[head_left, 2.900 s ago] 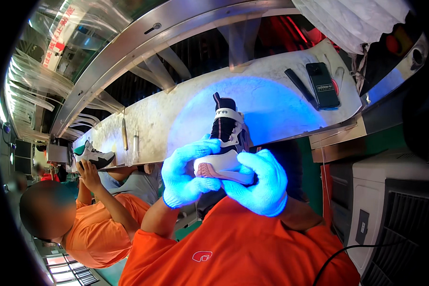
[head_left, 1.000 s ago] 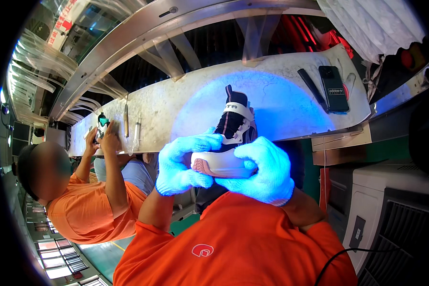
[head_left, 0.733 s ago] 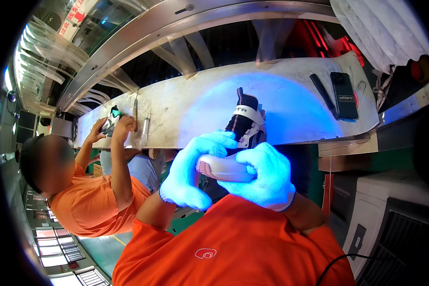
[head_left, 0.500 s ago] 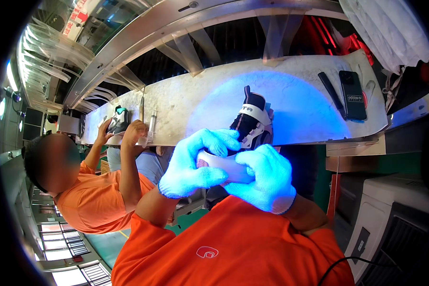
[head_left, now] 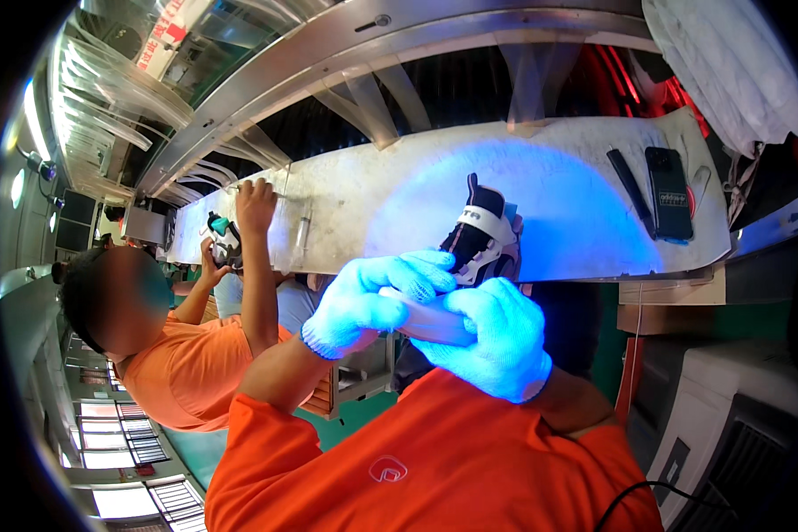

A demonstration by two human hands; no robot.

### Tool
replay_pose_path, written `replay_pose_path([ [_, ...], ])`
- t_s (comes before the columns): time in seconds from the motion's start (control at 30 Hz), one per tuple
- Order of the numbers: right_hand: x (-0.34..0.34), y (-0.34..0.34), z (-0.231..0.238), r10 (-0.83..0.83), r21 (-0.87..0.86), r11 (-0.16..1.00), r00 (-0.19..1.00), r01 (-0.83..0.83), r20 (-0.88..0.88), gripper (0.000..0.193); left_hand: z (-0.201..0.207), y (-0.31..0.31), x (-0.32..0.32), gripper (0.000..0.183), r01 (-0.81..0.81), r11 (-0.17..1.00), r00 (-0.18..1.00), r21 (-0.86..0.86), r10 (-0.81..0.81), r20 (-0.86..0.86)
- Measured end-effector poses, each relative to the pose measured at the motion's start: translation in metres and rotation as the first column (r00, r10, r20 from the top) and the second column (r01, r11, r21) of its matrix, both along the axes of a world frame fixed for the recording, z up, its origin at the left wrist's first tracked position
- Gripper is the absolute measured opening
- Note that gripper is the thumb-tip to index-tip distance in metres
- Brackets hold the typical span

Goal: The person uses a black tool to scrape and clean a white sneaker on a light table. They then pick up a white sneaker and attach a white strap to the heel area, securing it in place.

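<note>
Both my hands wear knitted gloves lit blue by a lamp. Between them is a pale shoe sole (head_left: 436,321), held in front of my chest with its smooth side edge showing; the rest is hidden by the fingers. My left hand (head_left: 368,297) closes round its left end, thumb below and fingers over the top. My right hand (head_left: 504,341) wraps the right end, thumb pressed along the upper edge. Just beyond, a black and white shoe (head_left: 483,239) stands at the table's near edge, its heel loop pointing away.
On the pale table (head_left: 346,191) lie a phone (head_left: 669,191) and a black stick-like tool (head_left: 629,191) at right, and a syringe (head_left: 303,232) at left. A co-worker in orange (head_left: 186,363) sits at left with another shoe (head_left: 224,239). A metal frame with plastic strips borders the far side.
The sole has turned in my hands, so its patterned patch no longer shows. My view has shifted slightly. The co-worker's right hand has moved from their shoe to farther over the table.
</note>
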State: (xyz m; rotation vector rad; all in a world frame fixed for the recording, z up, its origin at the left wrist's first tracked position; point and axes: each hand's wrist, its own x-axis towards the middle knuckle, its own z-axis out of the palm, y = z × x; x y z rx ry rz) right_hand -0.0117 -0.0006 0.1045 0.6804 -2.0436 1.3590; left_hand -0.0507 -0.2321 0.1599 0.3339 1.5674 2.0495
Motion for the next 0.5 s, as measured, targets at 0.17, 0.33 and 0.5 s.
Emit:
replay_pose_path([
  [0.17,0.001,0.002,0.006,0.010,-0.052,0.999,0.999,-0.008,0.040,0.054,-0.012,0.000,0.002,0.035,0.016,0.993,0.996,0.118,-0.005,-0.090],
  [0.33,-0.003,0.007,0.006,0.059,-0.066,0.996,0.996,-0.054,0.073,0.052,0.011,0.009,0.005,0.046,0.008,0.999,0.998,-0.047,-0.011,-0.059],
  [0.5,-0.004,0.009,0.004,0.087,-0.057,0.995,0.990,-0.081,0.112,0.056,0.035,0.016,-0.006,0.058,0.080,0.949,0.986,-0.304,-0.120,-0.116],
])
